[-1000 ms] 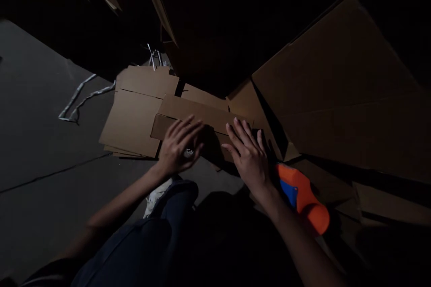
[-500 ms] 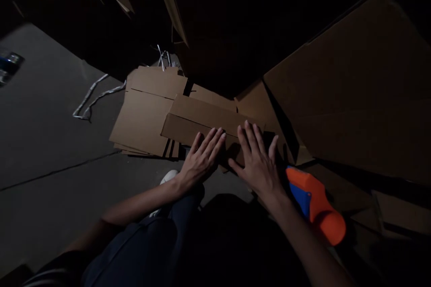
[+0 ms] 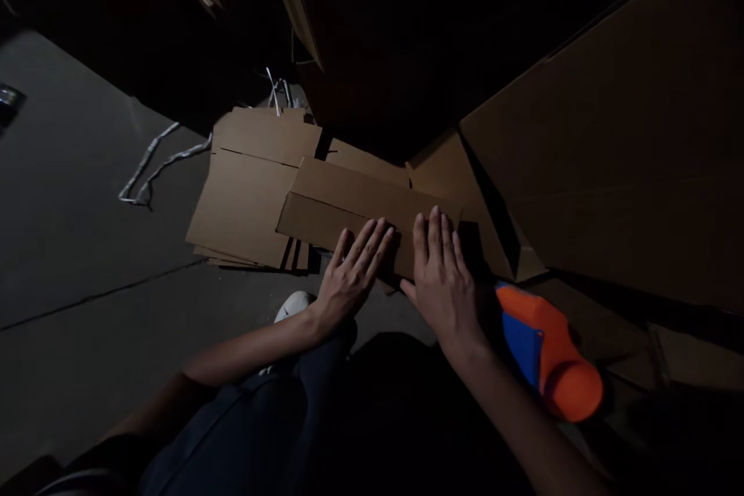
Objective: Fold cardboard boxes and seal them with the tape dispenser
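A narrow cardboard box [image 3: 342, 190] lies in front of me, its long seam running left to right. My left hand [image 3: 349, 279] rests on its near edge, fingers stretched out flat. Further right, my right hand [image 3: 445, 279] lies palm down on the box, its fingers straight and close together. Under the box's left end is a stack of flat cardboard sheets [image 3: 249, 194]. To the right of my right hand sits an orange and blue tape dispenser-like tool [image 3: 546, 349]; its exact kind is hard to make out in the dim light.
Large cardboard panels [image 3: 628, 132] stand at the right, and a dark box side rises ahead. A twisted silvery strip [image 3: 145, 170] lies on the grey floor [image 3: 87, 248] at the left. My shoe [image 3: 294, 306] shows below the stack.
My right hand's fingers have drawn closer together and lie flatter on the box. My left hand stays nearly in place. The view has shifted slightly.
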The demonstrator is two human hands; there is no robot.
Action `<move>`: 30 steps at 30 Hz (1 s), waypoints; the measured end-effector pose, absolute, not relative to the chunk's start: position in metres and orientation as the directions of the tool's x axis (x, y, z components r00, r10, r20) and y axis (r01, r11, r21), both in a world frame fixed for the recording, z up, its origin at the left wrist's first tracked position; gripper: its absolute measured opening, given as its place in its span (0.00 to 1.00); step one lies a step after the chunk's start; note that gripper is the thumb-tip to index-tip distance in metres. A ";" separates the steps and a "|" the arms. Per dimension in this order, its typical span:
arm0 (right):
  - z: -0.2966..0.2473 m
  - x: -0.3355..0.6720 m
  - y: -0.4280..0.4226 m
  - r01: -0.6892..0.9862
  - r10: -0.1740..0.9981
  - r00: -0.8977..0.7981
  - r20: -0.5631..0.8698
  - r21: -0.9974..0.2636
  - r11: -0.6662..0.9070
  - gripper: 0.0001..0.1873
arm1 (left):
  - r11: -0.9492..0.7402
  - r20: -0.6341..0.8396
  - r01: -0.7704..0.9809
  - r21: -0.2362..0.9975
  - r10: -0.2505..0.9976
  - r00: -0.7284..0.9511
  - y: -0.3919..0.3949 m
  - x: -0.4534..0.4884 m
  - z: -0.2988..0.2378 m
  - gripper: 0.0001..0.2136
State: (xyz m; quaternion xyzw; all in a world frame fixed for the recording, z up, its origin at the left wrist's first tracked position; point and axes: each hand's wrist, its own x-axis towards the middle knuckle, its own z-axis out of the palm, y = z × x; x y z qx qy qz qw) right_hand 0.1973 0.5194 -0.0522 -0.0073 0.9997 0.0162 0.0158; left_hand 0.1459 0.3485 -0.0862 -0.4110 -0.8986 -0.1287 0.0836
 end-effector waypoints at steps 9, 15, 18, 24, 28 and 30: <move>-0.055 0.199 0.522 -0.045 -0.044 -0.999 -0.019 0.019 0.999 0.52 | 0.629 0.246 0.755 0.185 0.714 -0.655 0.351 0.146 -0.101 0.37; -0.061 0.201 0.523 -0.052 -0.051 -0.999 0.002 -0.012 0.999 0.53 | 0.617 0.217 0.744 0.258 0.713 -0.667 0.357 0.144 -0.097 0.36; -0.061 0.203 0.520 -0.036 -0.036 -0.999 -0.001 -0.017 0.999 0.52 | 0.619 0.212 0.737 0.271 0.709 -0.673 0.357 0.144 -0.097 0.36; -0.058 0.204 0.525 -0.037 -0.037 -0.999 -0.012 -0.028 0.999 0.54 | 0.624 0.182 0.738 0.259 0.719 -0.671 0.358 0.148 -0.090 0.35; -0.053 0.211 0.547 -0.127 -0.128 -0.992 -0.010 -0.093 0.988 0.54 | 0.586 0.162 0.763 0.273 0.753 -0.637 0.359 0.160 -0.078 0.32; -0.052 0.219 0.555 -0.151 -0.151 -0.988 0.008 -0.134 0.979 0.54 | 0.512 0.134 0.788 0.342 0.803 -0.581 0.356 0.162 -0.066 0.30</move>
